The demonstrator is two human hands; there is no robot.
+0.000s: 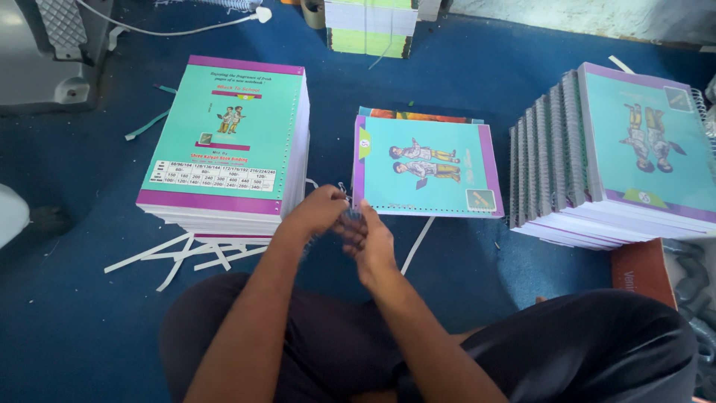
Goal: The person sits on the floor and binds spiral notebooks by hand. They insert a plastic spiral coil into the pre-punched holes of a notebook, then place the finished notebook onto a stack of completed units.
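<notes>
My left hand (317,213) and my right hand (369,240) meet in front of me over the blue floor. Both pinch a thin metal spiral wire (346,200), most of it hidden by my fingers. The wire sits just off the left, punched edge of a single teal and purple notebook (429,168) that lies flat. Under that notebook an orange cover shows at its top edge. My knees in dark trousers fill the bottom of the view.
A tall stack of unbound teal-covered notebooks (224,138) stands at left, with white paper strips (186,257) in front. Spiral-bound notebooks (611,149) lean in a pile at right, above a reddish-brown box (640,272). A paper stack (369,26) and grey machine (45,52) lie beyond.
</notes>
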